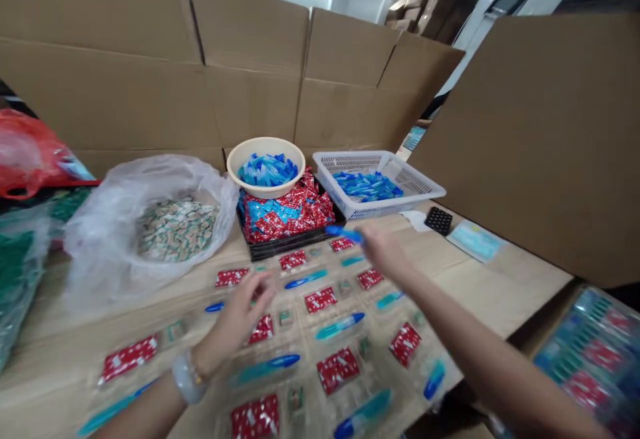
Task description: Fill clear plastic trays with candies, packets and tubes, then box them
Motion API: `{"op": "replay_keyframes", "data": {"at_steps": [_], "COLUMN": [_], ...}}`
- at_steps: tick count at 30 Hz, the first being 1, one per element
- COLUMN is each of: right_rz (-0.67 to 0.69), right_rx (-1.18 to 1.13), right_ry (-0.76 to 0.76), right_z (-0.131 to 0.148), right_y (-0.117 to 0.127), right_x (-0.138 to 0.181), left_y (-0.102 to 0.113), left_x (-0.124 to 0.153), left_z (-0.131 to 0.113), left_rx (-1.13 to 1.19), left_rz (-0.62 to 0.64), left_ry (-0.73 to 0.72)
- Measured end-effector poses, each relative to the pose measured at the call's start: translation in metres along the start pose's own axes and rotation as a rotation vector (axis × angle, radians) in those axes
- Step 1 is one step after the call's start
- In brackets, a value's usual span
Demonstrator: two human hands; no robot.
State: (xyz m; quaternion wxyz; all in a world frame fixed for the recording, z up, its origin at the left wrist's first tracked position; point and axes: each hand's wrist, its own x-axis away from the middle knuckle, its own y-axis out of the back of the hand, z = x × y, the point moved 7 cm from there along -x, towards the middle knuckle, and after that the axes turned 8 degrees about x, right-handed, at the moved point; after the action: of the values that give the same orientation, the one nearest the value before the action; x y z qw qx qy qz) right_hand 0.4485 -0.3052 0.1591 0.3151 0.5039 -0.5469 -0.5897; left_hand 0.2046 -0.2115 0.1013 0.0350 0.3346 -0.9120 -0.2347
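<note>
My right hand [383,252] pinches a blue pen-shaped piece [344,233] above the far rows of clear plastic trays. Loosely curled, with fingers apart and nothing visible in it, my left hand [249,309] hovers over the trays on the left; a bracelet [187,378] circles that wrist. The trays [305,372] lie in rows across the table. Many hold a red packet with white marks [338,370], a small green-and-white piece [295,398] and a blue pen-shaped piece [340,326]. Motion blurs both hands slightly.
Behind the trays, a cream bowl [231,171] of blue pieces rests on a black box [270,250] of red and blue packets. A white basket [385,207] holds more blue pieces. A plastic bag [95,239] of small pieces stands left. Cardboard walls [250,39] enclose the table.
</note>
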Motion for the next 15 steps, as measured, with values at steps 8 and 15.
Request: {"op": "replay_keyframes", "data": {"at_steps": [8,15], "right_rz": [-0.226,0.192], "right_rx": [-0.095,-0.005], "right_ry": [-0.128,-0.211], "right_z": [-0.119,-0.124], "right_y": [-0.008,-0.106], "right_x": [-0.074,0.146], "left_y": [0.004,-0.099], "left_x": [0.027,0.129], "left_z": [0.032,0.007], "left_rx": [-0.534,-0.507], "left_rz": [0.080,0.660], "left_ry": [-0.013,-0.204]}}
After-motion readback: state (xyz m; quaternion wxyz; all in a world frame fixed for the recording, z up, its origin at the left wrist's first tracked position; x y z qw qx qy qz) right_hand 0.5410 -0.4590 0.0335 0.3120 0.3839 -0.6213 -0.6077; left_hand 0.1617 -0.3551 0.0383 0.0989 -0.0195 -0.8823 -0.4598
